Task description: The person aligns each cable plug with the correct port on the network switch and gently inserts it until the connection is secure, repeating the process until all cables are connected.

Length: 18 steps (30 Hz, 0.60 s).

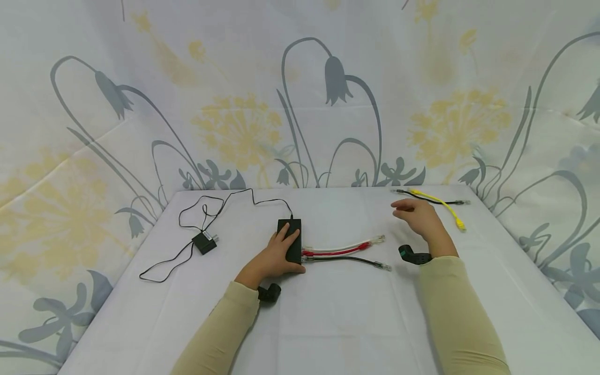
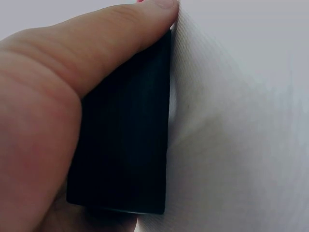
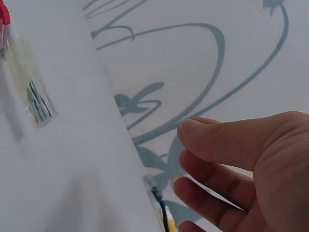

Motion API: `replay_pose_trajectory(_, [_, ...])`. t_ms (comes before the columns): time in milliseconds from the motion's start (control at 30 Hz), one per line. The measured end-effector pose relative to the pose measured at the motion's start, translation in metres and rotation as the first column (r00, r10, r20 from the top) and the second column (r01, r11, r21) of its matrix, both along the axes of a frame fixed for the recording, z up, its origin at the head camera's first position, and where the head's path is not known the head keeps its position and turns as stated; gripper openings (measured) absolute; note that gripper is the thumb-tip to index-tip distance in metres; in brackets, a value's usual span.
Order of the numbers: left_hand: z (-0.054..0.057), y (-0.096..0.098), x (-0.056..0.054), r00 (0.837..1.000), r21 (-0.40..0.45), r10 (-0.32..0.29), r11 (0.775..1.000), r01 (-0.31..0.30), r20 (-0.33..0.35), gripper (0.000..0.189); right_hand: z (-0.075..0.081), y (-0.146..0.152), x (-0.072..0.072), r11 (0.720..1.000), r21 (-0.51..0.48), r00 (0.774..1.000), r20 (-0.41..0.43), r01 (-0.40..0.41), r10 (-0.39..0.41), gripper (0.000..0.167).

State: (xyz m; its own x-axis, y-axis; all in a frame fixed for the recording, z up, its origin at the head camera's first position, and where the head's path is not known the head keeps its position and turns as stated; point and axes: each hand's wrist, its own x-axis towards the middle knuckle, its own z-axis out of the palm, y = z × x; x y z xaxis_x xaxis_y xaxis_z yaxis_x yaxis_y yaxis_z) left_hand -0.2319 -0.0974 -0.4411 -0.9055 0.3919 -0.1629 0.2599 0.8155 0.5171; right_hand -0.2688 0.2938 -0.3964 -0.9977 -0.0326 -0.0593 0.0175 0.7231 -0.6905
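Observation:
My left hand point(image 1: 274, 256) grips a small black network switch point(image 1: 294, 245) on the table, fingers across its top and thumb at its near end. The left wrist view shows the thumb along the dark side of the switch point(image 2: 125, 130). Three short Ethernet cables come out of its right side: a white cable point(image 1: 339, 249), a red cable point(image 1: 337, 252) and a black cable point(image 1: 342, 258). To the right, my right hand point(image 1: 419, 221) hovers with loosely bent fingers and nothing between them. Beyond it lie a yellow Ethernet cable point(image 1: 442, 203) and another black cable point(image 1: 431, 199), crossing each other.
A black power adapter point(image 1: 204, 242) lies at the left, its thin cord point(image 1: 234, 192) looping back to the far end of the switch. Behind the white table point(image 1: 337, 323) hangs a flower-patterned curtain point(image 1: 304, 130), which also flanks both sides.

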Motion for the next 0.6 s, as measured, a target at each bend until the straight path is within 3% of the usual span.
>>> replay_pose_trajectory(167, [-0.001, 0.000, -0.001, 1.000, 0.003, 0.000, 1.000, 0.000, -0.001, 0.101, -0.001, 0.014, 0.002, 0.998, -0.006, 0.998, -0.017, 0.056, -0.056, 0.043])
replay_pose_trajectory(367, [-0.001, -0.001, 0.000, 1.000, 0.005, 0.008, 1.000, -0.008, 0.012, 0.101, -0.004, 0.030, 0.007, 0.991, 0.052, 0.992, -0.035, 0.124, -0.123, 0.044])
replay_pose_trajectory(600, [0.000, 0.000, 0.000, 1.000, 0.002, 0.011, 1.000, -0.011, 0.009, 0.100, -0.009, 0.044, 0.009, 0.965, 0.098, 0.968, -0.086, 0.245, -0.237, 0.046])
